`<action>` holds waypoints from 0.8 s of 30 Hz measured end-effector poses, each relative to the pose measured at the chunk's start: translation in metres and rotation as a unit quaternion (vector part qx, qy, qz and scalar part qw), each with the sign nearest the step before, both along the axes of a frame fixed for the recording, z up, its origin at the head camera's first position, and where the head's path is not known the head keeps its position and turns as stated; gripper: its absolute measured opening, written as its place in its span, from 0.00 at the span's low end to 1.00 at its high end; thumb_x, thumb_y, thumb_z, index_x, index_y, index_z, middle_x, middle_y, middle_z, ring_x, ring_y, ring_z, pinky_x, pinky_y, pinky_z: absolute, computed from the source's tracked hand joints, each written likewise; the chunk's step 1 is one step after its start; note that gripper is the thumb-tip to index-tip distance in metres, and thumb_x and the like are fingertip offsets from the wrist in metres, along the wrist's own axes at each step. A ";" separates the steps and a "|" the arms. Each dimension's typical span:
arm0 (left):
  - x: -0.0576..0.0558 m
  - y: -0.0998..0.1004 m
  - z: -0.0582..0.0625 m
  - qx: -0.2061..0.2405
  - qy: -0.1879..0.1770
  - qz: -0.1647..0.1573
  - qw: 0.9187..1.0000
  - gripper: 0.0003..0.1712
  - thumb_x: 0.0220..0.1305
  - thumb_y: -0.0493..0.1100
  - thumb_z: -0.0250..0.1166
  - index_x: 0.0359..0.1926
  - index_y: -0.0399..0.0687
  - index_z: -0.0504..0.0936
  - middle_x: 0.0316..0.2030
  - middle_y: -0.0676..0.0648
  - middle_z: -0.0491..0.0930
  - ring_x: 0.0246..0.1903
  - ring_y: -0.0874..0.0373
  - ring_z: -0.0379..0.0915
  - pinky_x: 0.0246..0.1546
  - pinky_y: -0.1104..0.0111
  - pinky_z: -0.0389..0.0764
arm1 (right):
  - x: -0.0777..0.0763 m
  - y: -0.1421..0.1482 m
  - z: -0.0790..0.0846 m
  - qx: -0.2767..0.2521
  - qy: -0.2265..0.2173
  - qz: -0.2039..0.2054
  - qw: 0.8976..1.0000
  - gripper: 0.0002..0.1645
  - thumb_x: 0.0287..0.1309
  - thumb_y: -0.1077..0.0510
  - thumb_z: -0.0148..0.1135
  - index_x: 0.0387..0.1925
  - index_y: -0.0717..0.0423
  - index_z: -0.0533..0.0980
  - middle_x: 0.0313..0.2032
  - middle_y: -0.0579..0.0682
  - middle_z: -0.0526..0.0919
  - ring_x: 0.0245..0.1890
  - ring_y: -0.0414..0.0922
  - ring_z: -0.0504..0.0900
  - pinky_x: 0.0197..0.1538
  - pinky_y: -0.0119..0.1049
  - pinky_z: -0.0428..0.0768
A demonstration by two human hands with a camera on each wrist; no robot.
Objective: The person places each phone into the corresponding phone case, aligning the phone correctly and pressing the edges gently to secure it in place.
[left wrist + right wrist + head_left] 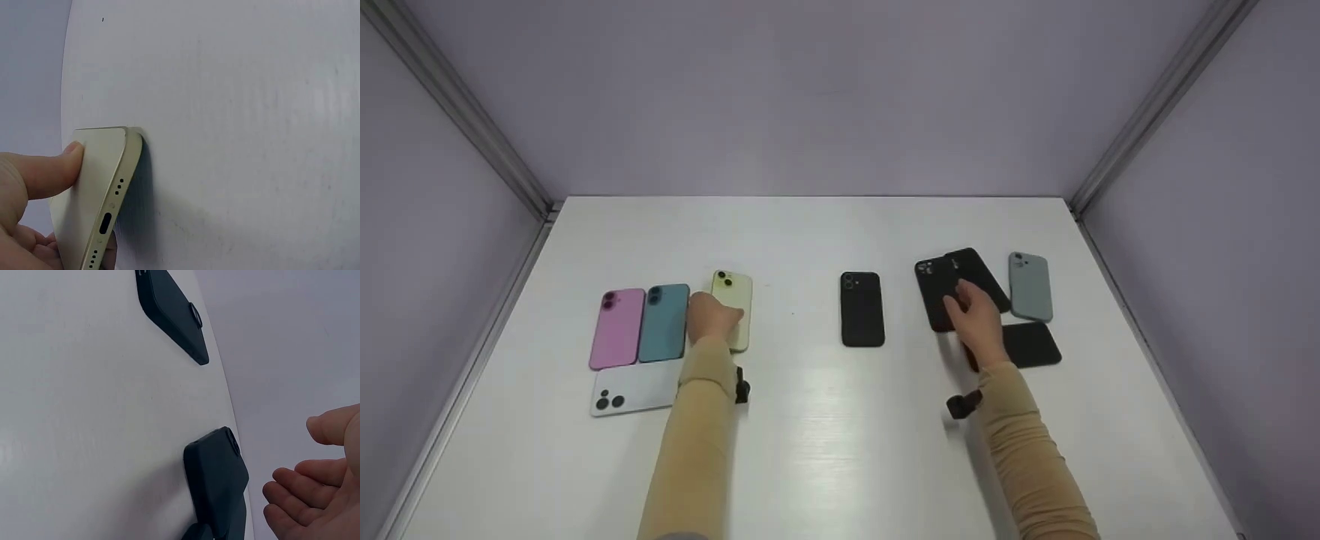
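Observation:
My left hand (711, 318) grips a pale yellow phone (740, 291) by its sides. In the left wrist view the thumb lies on the phone's back (97, 163), fingers are partly visible beneath, and its port end tilts up off the table. My right hand (979, 324) holds nothing, its fingers loosely bent above two overlapping black phones (933, 296). From the right wrist, that hand (318, 489) appears apart from the black phone (216, 475) beside it. Another dark phone (1035, 345) lies partly hidden under the right hand and wrist.
A black phone (862, 309) lies mid-table. On the left are a pink phone (616, 330), a teal phone (664, 324) and a white phone (641, 390), partly covered by my left forearm. A grey-blue phone (1032, 289) lies far right. Walls enclose the white table (810, 465).

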State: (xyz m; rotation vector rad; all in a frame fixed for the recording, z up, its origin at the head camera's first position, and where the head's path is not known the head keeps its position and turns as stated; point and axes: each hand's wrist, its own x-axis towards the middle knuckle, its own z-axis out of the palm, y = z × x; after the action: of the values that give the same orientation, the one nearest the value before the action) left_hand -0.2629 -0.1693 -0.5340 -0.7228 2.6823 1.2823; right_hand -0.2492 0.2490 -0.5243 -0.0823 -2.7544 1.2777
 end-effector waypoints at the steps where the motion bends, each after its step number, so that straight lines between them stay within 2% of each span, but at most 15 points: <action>1: 0.001 0.000 0.000 0.005 0.002 0.001 1.000 0.29 0.62 0.38 0.67 0.58 0.22 0.69 0.51 0.29 0.75 0.52 0.39 0.72 0.56 0.53 0.74 | -0.001 0.001 0.000 -0.001 -0.003 -0.002 1.000 0.33 0.70 0.54 0.56 0.68 0.70 0.64 0.63 0.67 0.71 0.64 0.60 0.70 0.67 0.50 0.66; 7: 0.006 -0.002 -0.002 0.043 -0.001 0.014 0.999 0.29 0.65 0.39 0.63 0.59 0.22 0.68 0.53 0.28 0.74 0.54 0.38 0.71 0.57 0.52 0.73 | -0.003 0.007 0.000 0.006 -0.015 -0.011 1.000 0.33 0.71 0.54 0.55 0.69 0.69 0.63 0.63 0.66 0.71 0.64 0.59 0.69 0.67 0.50 0.65; 14: 0.008 0.002 -0.002 0.091 0.006 0.025 0.995 0.31 0.65 0.42 0.64 0.61 0.25 0.67 0.54 0.30 0.72 0.54 0.41 0.70 0.58 0.54 0.72 | -0.006 0.014 0.002 0.010 -0.019 -0.015 1.000 0.32 0.71 0.55 0.55 0.69 0.69 0.63 0.63 0.66 0.71 0.64 0.59 0.69 0.68 0.50 0.64; 20: 0.013 0.011 0.009 0.156 0.002 0.027 0.987 0.33 0.67 0.45 0.63 0.65 0.28 0.65 0.55 0.33 0.72 0.53 0.44 0.69 0.58 0.54 0.71 | -0.010 0.017 0.002 0.020 -0.021 -0.018 0.999 0.32 0.71 0.55 0.55 0.68 0.70 0.63 0.63 0.67 0.71 0.63 0.60 0.69 0.68 0.51 0.64; 24: 0.018 0.018 0.013 0.203 0.006 0.027 0.979 0.31 0.68 0.46 0.63 0.64 0.31 0.67 0.54 0.36 0.73 0.52 0.46 0.69 0.57 0.55 0.71 | -0.014 0.018 0.002 0.031 -0.026 -0.014 0.999 0.34 0.70 0.54 0.55 0.69 0.71 0.62 0.63 0.68 0.71 0.64 0.60 0.69 0.67 0.52 0.64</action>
State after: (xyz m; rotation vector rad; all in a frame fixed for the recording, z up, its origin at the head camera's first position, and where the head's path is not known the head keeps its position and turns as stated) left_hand -0.2445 -0.1517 -0.5212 -0.7341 2.3034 1.7737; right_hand -0.2627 0.2670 -0.5226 -0.1505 -2.8241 1.1981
